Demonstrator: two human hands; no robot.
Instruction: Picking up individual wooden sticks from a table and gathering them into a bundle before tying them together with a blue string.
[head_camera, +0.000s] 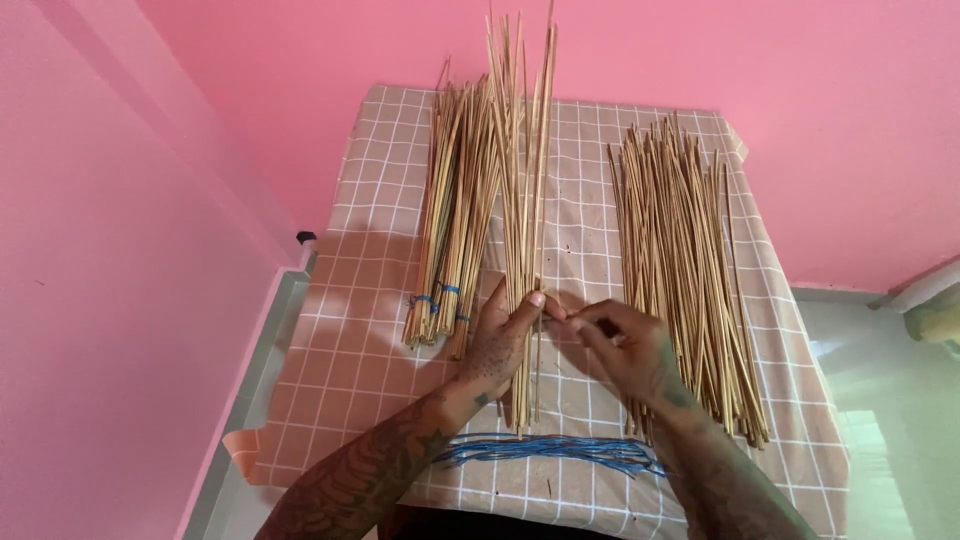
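My left hand (500, 340) grips a bunch of thin tan sticks (522, 170) near its lower end, holding it upright over the table. My right hand (625, 350) meets the left at the bunch, fingertips pinching something small at the sticks; what it pinches is too small to tell. To the left lie tied stick bundles (455, 200) with blue bands. To the right lies a loose pile of sticks (680, 270). A heap of blue ties (560, 450) lies in front, between my forearms.
A checked brown-and-white cloth (350, 350) covers the table. Pink walls stand at the left (110, 250) and behind. A pale green floor (880, 400) shows at the right, with the table's edge close to it.
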